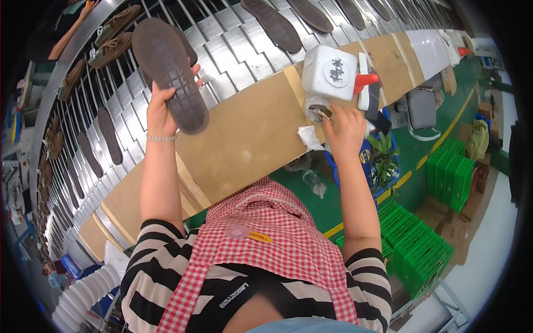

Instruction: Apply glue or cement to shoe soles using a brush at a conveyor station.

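Note:
Raised over the conveyor, my left hand [161,111] is closed round a dark brown shoe sole [172,77], its treaded face showing. Behind it the edge of a second dark sole peeks out. My right hand [347,130] pinches what looks like a small brush [326,114], which dips into a little grey cup [314,106]. Its tip is hidden in the cup. Just beyond the cup, a white plastic bottle [328,69] with a red nozzle lies on the cardboard-covered bench [244,139]. A crumpled white tissue [310,137] is at the bench edge nearby.
A metal slat conveyor [227,55] runs along the far side, carrying several soles [272,25] and brown shoes [114,50]. Green crates [413,244] stand at the right, near a blue basket with a plant [383,158]. A white flexible duct [89,294] is at lower left.

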